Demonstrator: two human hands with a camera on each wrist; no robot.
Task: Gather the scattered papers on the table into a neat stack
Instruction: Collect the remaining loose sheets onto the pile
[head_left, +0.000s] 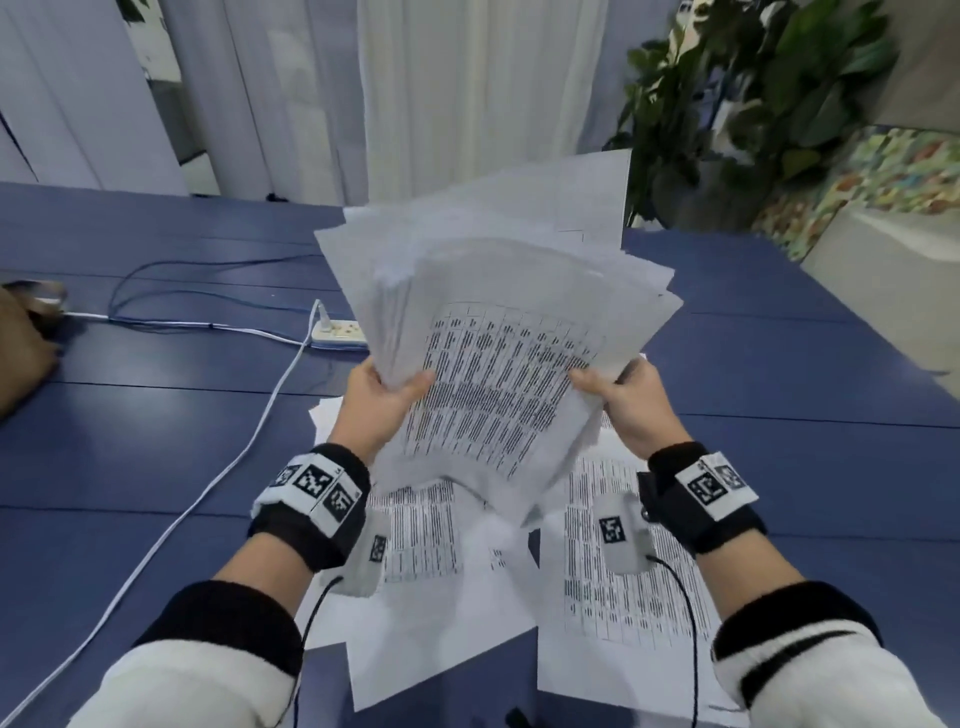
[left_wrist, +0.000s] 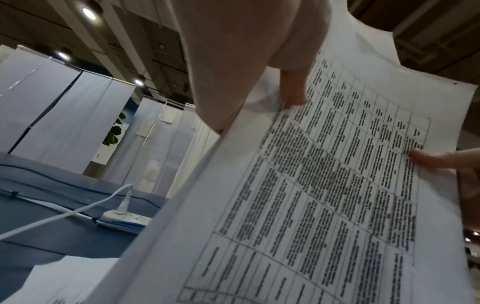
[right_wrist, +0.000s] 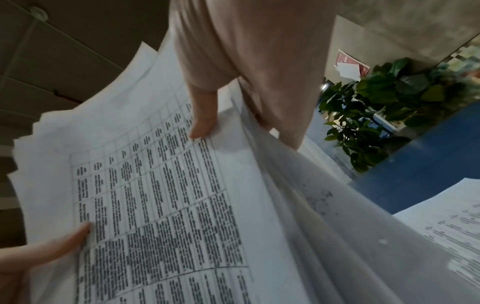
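Your left hand (head_left: 382, 397) pinches the left edge of the bundle of papers (head_left: 498, 338), with the thumb on the printed top sheet and the fingers behind. Your right hand (head_left: 626, 397) pinches the right edge in the same way. You hold the bundle up above the table (head_left: 156, 441), tilted toward you, and its sheets are fanned out and not aligned at the top.

The risk, I think, is that the loose back sheets slip out, because each hand holds only a narrow strip of the edge. If you knock the bundle on the table to square it, the lower corners may bend, since the bottom edge is uneven.

Under your wrists some loose sheets (head_left: 623, 571) lie flat on the table, overlapping each other, so the gathering is not finished. To the left, a power strip (head_left: 340, 332) lies near the bundle with a white cable (head_left: 208, 493) running toward you. A brown bag (head_left: 23, 343) is at the far left and a plant (head_left: 753, 104) stands behind the table. The cable lies near the place where you may put the stack down.
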